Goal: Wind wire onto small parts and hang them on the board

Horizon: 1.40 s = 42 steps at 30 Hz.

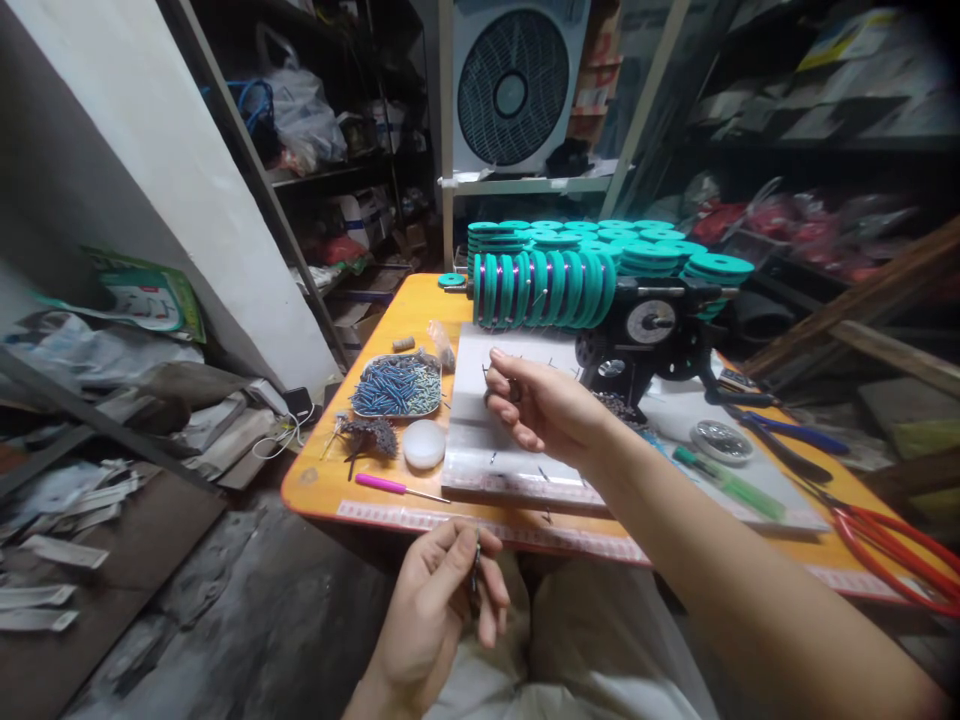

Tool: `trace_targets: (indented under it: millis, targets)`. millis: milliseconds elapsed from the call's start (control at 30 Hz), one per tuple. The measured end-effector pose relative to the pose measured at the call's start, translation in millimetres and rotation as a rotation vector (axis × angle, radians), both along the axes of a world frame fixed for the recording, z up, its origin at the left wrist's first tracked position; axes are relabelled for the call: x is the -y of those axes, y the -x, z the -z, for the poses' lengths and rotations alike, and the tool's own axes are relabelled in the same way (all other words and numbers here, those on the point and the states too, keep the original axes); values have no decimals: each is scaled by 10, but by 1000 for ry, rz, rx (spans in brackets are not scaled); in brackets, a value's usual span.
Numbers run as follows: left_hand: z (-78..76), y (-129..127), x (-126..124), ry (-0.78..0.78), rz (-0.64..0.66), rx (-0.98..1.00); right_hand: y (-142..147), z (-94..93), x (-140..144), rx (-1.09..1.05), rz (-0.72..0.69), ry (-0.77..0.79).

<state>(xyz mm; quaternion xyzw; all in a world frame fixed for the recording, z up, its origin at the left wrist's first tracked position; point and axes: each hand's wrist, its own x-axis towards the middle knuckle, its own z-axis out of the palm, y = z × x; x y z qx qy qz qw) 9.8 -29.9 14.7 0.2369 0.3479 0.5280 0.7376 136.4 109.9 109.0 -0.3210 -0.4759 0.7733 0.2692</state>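
Observation:
My left hand (442,600) is low in front of the orange table (390,330), its thumb and fingers pinched on a thin dark metal pin (476,562). My right hand (536,405) reaches over the white board (480,440) on the table, fingers curled around a small dark piece; what it is I cannot make out. Just beyond it a row of teal spools (544,288) sits on a black winding machine (649,340).
A metal tray of blue tubes (396,386), a white round lid (424,443), a pink-handled tool (397,488), a green screwdriver (731,485), blue pliers (780,430) and red-handled cutters (892,550) lie on the table. Stacked teal spools (637,245) stand behind. Cluttered shelves surround it.

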Motion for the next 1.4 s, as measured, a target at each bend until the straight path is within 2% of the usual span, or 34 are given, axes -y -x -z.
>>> trace_targets:
  millis: [267, 567, 733, 833, 900, 967, 1033, 1100, 1167, 1233, 1333, 1400]
  targets:
    - [2, 6, 5, -14, -18, 121, -15, -14, 12, 12, 25, -12]
    - [49, -36, 20, -52, -68, 90, 11, 3, 30, 30, 43, -38]
    - [65, -30, 38, -45, -27, -21, -116, -5, 52, 103, -3, -142]
    - [98, -22, 52, -67, -76, -220, -242, 50, 49, 168, 161, -270]
    - [103, -11, 56, -115, -202, -488, -302, 100, 46, 238, 332, -379]
    - [88, 10, 47, -254, -372, -761, -312, 139, 46, 348, 418, -500]
    - [67, 42, 22, -455, -528, -980, -261, 162, 34, 477, 425, -640]
    - [64, 82, -19, -624, -628, -1148, -163, 174, -17, 548, 416, -774]
    - [89, 122, -61, -689, -656, -1280, -49, 190, -113, 562, 386, -815]
    - [128, 153, -83, -704, -623, -1392, 45, 211, -230, 571, 307, -764]
    - [156, 151, -40, -695, -659, -1404, 86, 225, -329, 601, 217, -698]
    - [120, 95, 24, -656, -732, -1229, 37, 196, -285, 601, 231, -711]
